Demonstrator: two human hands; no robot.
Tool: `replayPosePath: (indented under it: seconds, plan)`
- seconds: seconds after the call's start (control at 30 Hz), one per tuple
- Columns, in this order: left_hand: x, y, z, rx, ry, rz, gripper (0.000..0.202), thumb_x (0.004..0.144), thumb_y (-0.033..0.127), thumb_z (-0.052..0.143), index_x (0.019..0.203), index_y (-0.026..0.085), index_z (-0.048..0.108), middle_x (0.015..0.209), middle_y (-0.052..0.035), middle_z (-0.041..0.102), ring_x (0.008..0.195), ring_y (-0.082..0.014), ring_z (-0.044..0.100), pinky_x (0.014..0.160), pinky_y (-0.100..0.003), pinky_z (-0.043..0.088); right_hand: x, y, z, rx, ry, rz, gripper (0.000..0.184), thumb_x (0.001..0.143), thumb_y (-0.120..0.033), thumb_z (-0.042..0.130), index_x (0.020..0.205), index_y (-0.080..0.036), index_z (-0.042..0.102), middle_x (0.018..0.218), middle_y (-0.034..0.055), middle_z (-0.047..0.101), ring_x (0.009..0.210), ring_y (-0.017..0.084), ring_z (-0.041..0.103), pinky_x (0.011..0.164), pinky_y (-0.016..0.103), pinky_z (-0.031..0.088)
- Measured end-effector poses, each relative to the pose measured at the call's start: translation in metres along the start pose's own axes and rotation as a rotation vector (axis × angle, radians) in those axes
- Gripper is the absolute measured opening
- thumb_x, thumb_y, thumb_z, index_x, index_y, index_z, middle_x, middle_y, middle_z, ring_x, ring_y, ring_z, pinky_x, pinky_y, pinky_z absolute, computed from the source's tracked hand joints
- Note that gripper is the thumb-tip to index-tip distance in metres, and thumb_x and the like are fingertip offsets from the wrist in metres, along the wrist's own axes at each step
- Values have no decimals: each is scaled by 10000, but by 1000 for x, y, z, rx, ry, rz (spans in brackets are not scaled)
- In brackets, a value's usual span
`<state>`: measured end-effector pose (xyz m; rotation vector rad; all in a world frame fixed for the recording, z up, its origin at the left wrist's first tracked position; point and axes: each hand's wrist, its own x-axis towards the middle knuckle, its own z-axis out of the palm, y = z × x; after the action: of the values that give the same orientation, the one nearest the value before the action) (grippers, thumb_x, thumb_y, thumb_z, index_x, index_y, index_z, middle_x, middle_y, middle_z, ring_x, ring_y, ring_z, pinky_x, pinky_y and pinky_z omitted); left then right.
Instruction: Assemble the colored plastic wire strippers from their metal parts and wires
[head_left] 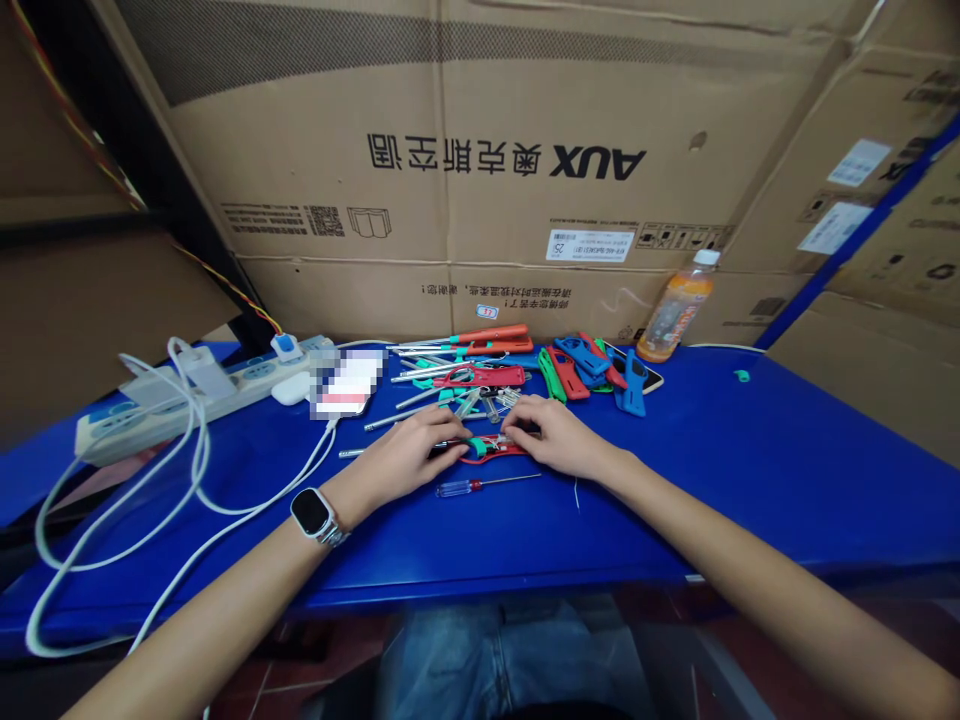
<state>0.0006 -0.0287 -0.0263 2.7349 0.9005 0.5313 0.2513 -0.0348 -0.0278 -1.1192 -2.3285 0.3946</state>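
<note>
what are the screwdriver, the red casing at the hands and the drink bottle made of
Screwdriver: handle looks like glossy plastic, being see-through; the thin, grey shaft is probably metal.
Red casing: likely moulded plastic, from its uniform colour; finish unclear.
Drink bottle: seemingly clear, smooth plastic, with orange contents showing through.

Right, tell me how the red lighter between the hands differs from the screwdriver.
The red lighter is at the fingertips of the left hand and right hand; the screwdriver lies untouched, nearer the person. The lighter's shell is red with a green part; the screwdriver has a see-through handle and red collar. Both lie roughly crosswise.
</note>
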Motion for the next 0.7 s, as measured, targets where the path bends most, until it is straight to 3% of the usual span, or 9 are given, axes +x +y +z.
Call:
replayPosePath:
  seconds: [0.13,0.27,0.43,0.57,0.7]
  plan:
    - [-1,2,-2,-5,5,-8,268,998,324,481,1129,183,668,1099,-90,635,1025,-221,611,922,-369,501,1,-1,0,-19,17,-5,126,885,-129,570,828,-179,670,834,28,654,798,161,580,720,297,438]
    - [4,-1,-13,-4,84,-19,264,1001,330,474,1143,199,655,1119,-82,641,1063,-224,606,951,-375,482,13,2,-5,-9,80,-21,120,878,-128,564,887,-185,669,885,41,667,845,174,601,770,324,457]
    - [28,-19,-28,83,89,-111,201,969,252,504,1016,161,677,987,-85,672,875,-219,637,811,-360,503,50,17,-11,-137,111,31,110,848,-165,613,942,-179,668,936,69,654,879,206,595,784,359,461]
    - [42,-32,-25,113,160,-122,159,940,186,531,1027,167,662,1031,-88,650,948,-234,628,841,-369,503,74,27,-5,-263,111,87,187,855,-285,649,1015,-189,668,1094,97,661,1040,275,566,879,425,438]
    - [38,-34,-18,103,286,-63,167,952,188,513,1055,179,644,1068,-92,626,1031,-251,596,903,-410,495,81,31,1,-263,80,100,202,840,-308,684,1016,-210,666,1104,68,689,1060,276,578,906,432,415]
